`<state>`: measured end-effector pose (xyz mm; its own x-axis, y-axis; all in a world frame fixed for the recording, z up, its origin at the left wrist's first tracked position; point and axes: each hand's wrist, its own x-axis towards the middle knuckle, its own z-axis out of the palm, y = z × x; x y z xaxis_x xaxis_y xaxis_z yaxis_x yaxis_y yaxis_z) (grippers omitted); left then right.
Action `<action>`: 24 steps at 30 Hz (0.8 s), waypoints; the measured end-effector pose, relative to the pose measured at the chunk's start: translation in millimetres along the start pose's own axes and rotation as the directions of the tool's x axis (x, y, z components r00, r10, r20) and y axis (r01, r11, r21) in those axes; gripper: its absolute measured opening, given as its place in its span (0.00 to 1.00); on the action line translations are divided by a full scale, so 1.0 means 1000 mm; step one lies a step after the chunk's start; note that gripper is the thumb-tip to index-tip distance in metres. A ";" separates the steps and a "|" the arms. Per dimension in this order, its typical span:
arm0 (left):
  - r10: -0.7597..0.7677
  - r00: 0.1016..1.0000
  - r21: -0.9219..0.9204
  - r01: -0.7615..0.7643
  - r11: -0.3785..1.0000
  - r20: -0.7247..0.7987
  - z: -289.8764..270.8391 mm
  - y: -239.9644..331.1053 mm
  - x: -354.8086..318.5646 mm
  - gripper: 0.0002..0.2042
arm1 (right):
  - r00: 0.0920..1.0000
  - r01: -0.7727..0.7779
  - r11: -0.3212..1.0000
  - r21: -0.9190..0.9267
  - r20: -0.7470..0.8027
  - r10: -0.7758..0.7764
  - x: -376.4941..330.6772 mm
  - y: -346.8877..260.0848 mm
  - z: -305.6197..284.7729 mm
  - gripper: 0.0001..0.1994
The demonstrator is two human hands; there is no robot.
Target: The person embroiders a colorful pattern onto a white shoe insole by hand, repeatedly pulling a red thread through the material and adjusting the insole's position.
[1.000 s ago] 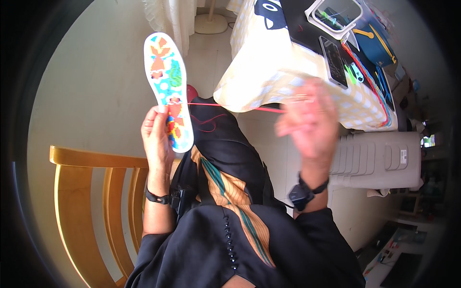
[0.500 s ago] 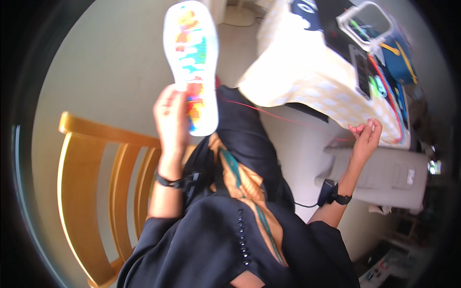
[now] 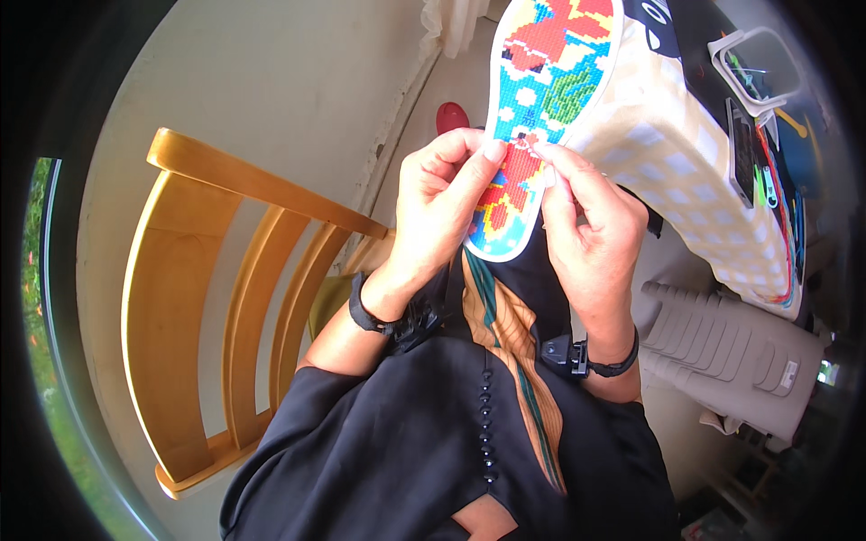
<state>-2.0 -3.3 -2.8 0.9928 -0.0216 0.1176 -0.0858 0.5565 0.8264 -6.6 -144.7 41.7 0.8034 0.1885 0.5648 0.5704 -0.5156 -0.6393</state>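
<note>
An embroidered insole (image 3: 541, 68) with a white rim and red, blue, yellow and green stitching is held upright over my lap. My left hand (image 3: 442, 194) is closed on its left edge, the thumb lying on the stitched face. Against its right edge, my right hand (image 3: 591, 212) has thumb and forefinger pinched close together, the forefinger tip over the red stitches. Whatever small thing sits between those fingertips is too small to make out. No thread can be made out near them.
A wooden chair back (image 3: 189, 307) stands at my left. On the right, a table with a checked cloth (image 3: 695, 180) carries a phone (image 3: 741, 153), a white-framed clear-lidded box (image 3: 753, 68) and coloured threads (image 3: 783, 234). Below it is a grey plastic seat (image 3: 731, 352). Something red (image 3: 452, 117) lies on the floor.
My right hand has come from out by the table, where a red thread stretched toward it, back to the insole. The insole has moved right and shows a different, sharper pattern.
</note>
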 end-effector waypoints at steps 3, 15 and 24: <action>0.005 1.000 -0.001 -0.005 1.000 -0.001 0.002 -0.002 -0.001 0.06 | 1.000 -0.006 1.000 -0.012 -0.009 0.006 -0.001 -0.001 -0.001 0.11; 0.057 0.998 0.107 -0.057 0.993 0.003 0.007 0.002 -0.003 0.05 | 0.997 -0.078 0.996 -0.032 0.006 0.079 -0.001 -0.001 -0.003 0.10; 0.632 0.644 0.753 -0.643 0.141 0.431 -0.001 -0.014 0.009 0.08 | 0.964 -0.267 0.963 0.044 0.030 0.266 -0.006 -0.001 -0.001 0.05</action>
<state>8.5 -9.9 -13.6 0.5490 -0.0204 0.8356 -0.7131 -0.5329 0.4555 -11.8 -146.6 39.8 0.9307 0.0696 0.3590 0.3424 -0.5103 -0.7889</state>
